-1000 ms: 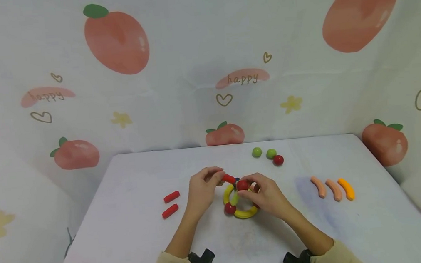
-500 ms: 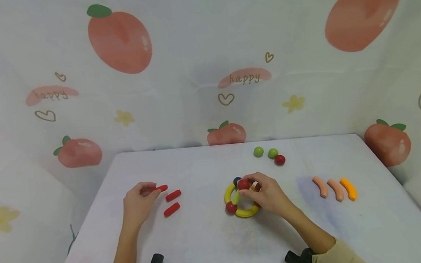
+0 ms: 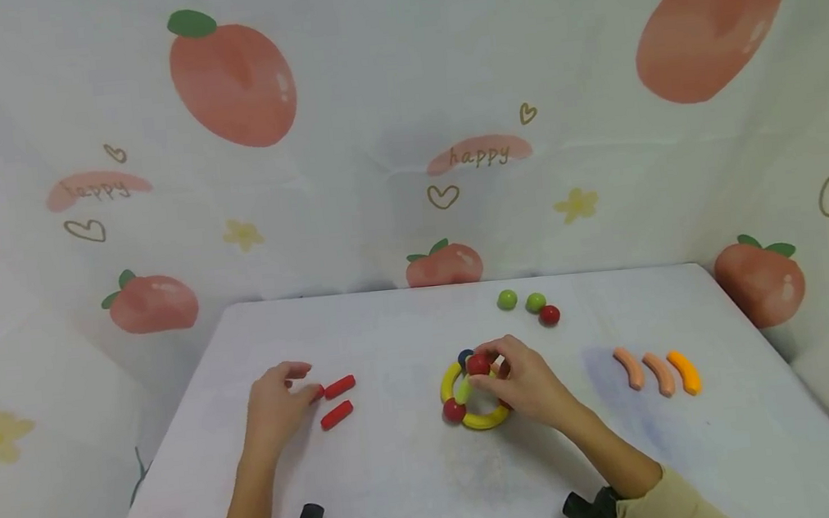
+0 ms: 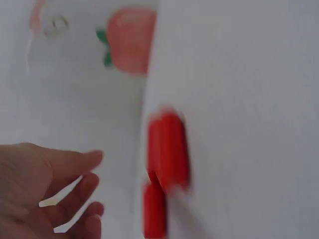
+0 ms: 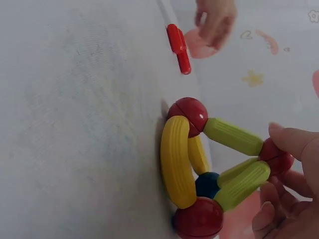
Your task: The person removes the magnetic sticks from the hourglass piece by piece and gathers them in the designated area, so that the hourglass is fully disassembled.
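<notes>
My left hand [image 3: 276, 404] hovers at the left over the table, fingers loosely spread and holding nothing. Just beside its thumb are red rods [image 3: 340, 386]; one is mostly hidden behind the hand. In the left wrist view these red rods [image 4: 168, 149] lie apart from the fingertips. With thumb and fingers, my right hand [image 3: 532, 384] pinches the red ball [image 5: 275, 155] at the peak of a magnetic ball-and-rod frame. Light green rods [image 5: 234, 136] slope from that ball down to a ring of curved yellow rods [image 5: 177, 162], joined by red balls and a dark blue ball [image 5: 207, 185].
Two green balls [image 3: 508, 299] and a loose red ball [image 3: 549, 315] sit at the back of the white table [image 3: 405, 490]. On the right lie two peach curved rods [image 3: 659, 374] and an orange curved rod [image 3: 684, 373]. A printed cloth [image 3: 344, 133] hangs behind.
My left hand has carried a red rod from the frame leftward to the other red rods and let it go there. The right hand stays on the top ball.
</notes>
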### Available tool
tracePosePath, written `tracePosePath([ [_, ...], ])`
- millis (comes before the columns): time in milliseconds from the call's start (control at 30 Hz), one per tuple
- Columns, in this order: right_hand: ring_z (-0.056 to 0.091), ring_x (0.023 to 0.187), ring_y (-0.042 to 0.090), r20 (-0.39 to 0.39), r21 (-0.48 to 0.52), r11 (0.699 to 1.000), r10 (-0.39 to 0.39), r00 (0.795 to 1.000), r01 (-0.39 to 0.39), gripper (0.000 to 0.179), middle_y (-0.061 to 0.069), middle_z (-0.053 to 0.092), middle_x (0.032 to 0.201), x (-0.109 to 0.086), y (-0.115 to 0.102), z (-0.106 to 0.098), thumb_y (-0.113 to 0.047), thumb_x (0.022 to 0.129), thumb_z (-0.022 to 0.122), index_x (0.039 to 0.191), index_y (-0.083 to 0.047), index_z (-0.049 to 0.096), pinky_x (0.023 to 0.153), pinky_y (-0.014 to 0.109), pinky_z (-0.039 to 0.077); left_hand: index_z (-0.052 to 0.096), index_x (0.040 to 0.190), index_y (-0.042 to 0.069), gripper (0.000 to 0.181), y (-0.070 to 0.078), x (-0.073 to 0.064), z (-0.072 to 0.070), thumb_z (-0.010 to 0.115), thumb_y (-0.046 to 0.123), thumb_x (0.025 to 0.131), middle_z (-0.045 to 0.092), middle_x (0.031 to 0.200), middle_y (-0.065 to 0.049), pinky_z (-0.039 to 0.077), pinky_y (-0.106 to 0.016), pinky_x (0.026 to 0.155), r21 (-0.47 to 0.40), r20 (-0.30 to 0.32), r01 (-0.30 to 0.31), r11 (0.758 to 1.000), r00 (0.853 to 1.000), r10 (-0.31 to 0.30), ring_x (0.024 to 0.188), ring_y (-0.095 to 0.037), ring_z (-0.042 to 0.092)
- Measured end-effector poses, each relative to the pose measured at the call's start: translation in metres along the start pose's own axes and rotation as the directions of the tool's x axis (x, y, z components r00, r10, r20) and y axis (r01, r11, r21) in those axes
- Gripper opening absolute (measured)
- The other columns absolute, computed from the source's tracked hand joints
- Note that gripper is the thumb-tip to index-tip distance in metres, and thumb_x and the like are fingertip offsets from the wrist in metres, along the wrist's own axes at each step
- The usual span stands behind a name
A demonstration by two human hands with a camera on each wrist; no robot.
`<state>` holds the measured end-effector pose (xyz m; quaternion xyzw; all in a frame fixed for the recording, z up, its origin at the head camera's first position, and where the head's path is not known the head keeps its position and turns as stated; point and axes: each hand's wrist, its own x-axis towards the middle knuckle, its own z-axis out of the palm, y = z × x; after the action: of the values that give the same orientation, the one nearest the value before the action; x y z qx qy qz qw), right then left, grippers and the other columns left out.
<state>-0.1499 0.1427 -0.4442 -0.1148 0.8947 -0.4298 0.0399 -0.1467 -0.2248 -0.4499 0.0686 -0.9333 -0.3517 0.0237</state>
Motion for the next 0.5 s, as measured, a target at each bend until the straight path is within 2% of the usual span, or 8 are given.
tracePosePath([
  [67, 0.057, 0.092, 0.015, -0.004, -0.02, 1.0, -0.014, 1.0, 0.013, 0.049, 0.001, 0.062, 0.114, 0.001, -0.002, -0.002, -0.029, 0.087, 0.081, 0.132, -0.017, 0.064, 0.069, 0.018, 0.054, 0.067, 0.128, 0.01, 0.035, 0.026, -0.003, 0.011, 0.072, 0.02, 0.094, 0.069, 0.125, -0.013, 0.056, -0.044, 0.092, -0.066, 0.003, -0.071, 0.995, 0.997, 0.071, 0.113, -0.033, 0.062],
  [100, 0.057, 0.092, 0.015, -0.006, -0.028, 0.999, -0.021, 1.0, 0.021, 0.05, 0.001, 0.062, 0.115, 0.001, -0.003, -0.003, -0.028, 0.087, 0.081, 0.133, -0.017, 0.063, 0.069, 0.018, 0.055, 0.067, 0.126, 0.013, 0.035, 0.04, -0.006, 0.019, 0.074, 0.022, 0.094, 0.07, 0.123, -0.009, 0.057, -0.04, 0.089, -0.105, 0.029, -0.101, 0.989, 0.994, 0.104, 0.111, -0.029, 0.062],
  [167, 0.057, 0.092, 0.015, -0.007, -0.044, 0.998, -0.034, 0.999, 0.034, 0.05, 0.001, 0.061, 0.114, 0.002, -0.003, -0.005, -0.027, 0.087, 0.082, 0.133, -0.016, 0.065, 0.068, 0.018, 0.055, 0.069, 0.123, 0.019, 0.034, 0.064, -0.009, 0.038, 0.077, 0.028, 0.091, 0.072, 0.118, -0.001, 0.056, -0.03, 0.082, -0.168, 0.102, -0.151, 0.974, 0.98, 0.17, 0.104, -0.022, 0.063],
  [233, 0.057, 0.091, 0.015, -0.001, -0.058, 0.997, -0.042, 0.999, 0.042, 0.048, 0.001, 0.061, 0.111, 0.003, -0.003, -0.005, -0.026, 0.087, 0.082, 0.131, -0.016, 0.067, 0.068, 0.018, 0.054, 0.07, 0.121, 0.023, 0.035, 0.082, -0.012, 0.058, 0.079, 0.034, 0.089, 0.072, 0.115, 0.004, 0.055, -0.024, 0.077, -0.216, 0.194, -0.17, 0.962, 0.958, 0.213, 0.099, -0.016, 0.062],
  [333, 0.056, 0.089, 0.014, 0.017, -0.067, 0.996, -0.064, 0.998, 0.065, 0.045, 0.002, 0.059, 0.108, 0.004, -0.003, -0.003, -0.025, 0.087, 0.082, 0.128, -0.015, 0.069, 0.07, 0.017, 0.054, 0.07, 0.121, 0.024, 0.037, 0.096, -0.011, 0.084, 0.079, 0.038, 0.088, 0.072, 0.114, 0.004, 0.054, -0.022, 0.071, -0.262, 0.297, -0.165, 0.951, 0.924, 0.242, 0.094, -0.014, 0.06],
  [500, 0.057, 0.087, 0.014, 0.012, -0.049, 0.995, -0.088, 0.996, 0.088, 0.044, 0.002, 0.06, 0.108, 0.003, -0.003, -0.001, -0.024, 0.086, 0.082, 0.127, -0.013, 0.069, 0.07, 0.017, 0.055, 0.072, 0.117, 0.022, 0.038, 0.098, -0.005, 0.113, 0.083, 0.038, 0.084, 0.074, 0.11, 0.001, 0.05, -0.025, 0.066, -0.317, 0.348, -0.17, 0.933, 0.894, 0.282, 0.084, -0.017, 0.056],
])
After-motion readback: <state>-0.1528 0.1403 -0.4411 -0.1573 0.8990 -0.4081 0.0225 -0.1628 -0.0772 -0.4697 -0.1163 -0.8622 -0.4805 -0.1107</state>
